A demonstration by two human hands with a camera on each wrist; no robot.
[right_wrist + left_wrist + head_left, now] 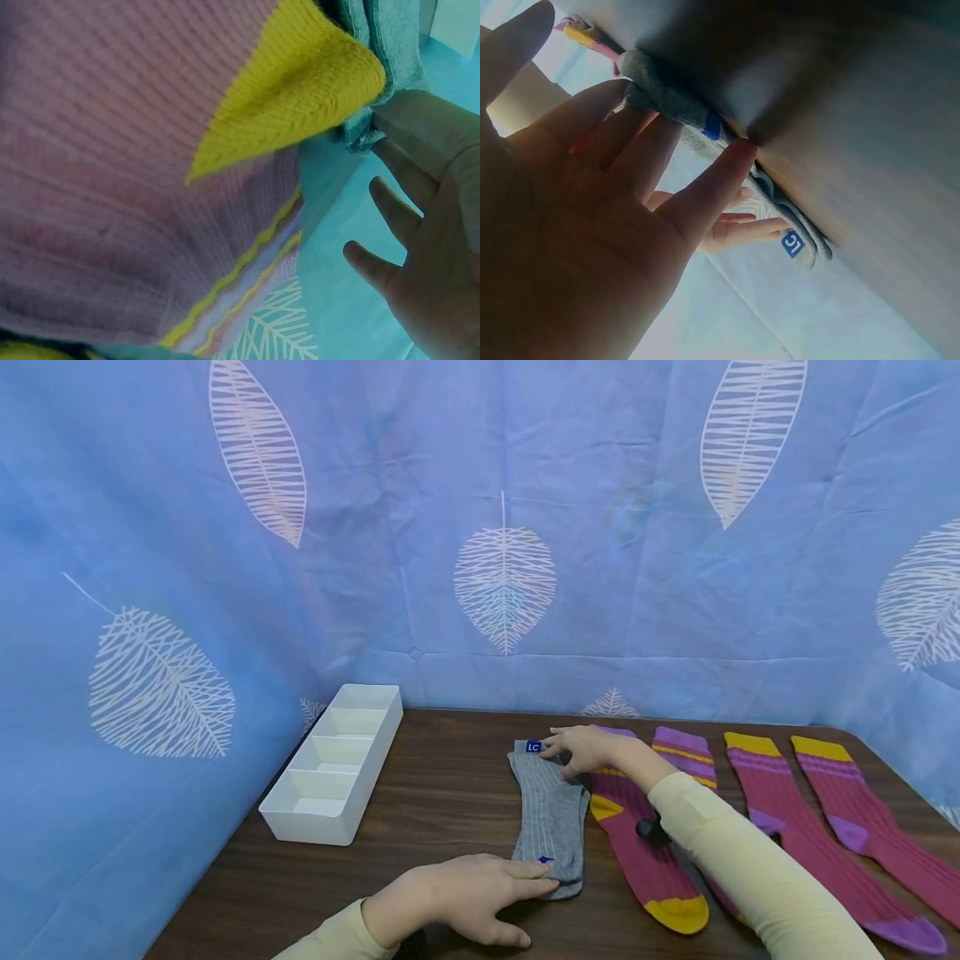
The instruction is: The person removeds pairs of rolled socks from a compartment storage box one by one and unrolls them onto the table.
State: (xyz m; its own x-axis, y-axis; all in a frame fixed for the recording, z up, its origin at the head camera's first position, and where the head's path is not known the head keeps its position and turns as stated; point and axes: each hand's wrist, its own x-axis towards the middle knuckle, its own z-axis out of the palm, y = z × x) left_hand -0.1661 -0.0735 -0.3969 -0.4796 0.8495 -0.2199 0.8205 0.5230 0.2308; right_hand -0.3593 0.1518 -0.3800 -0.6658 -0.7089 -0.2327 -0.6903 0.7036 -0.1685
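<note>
A pair of grey ribbed socks lies flat on the table, one over the other, with a blue "LC" label at the cuff. My left hand rests its extended fingers on the toe end; the left wrist view shows these fingers spread along the socks' edge. At the cuff end, my right hand touches the fabric beside the label with its fingertips. Seen from the right wrist, the thumb side of that hand meets the grey cloth while the other fingers stand spread and loosely extended.
A white divided box stands at the left of the dark wooden table. Right of the grey socks lie maroon socks with yellow toes, partly under my right forearm. Another maroon pair with yellow cuffs lies farther right. A blue leaf-patterned cloth hangs behind.
</note>
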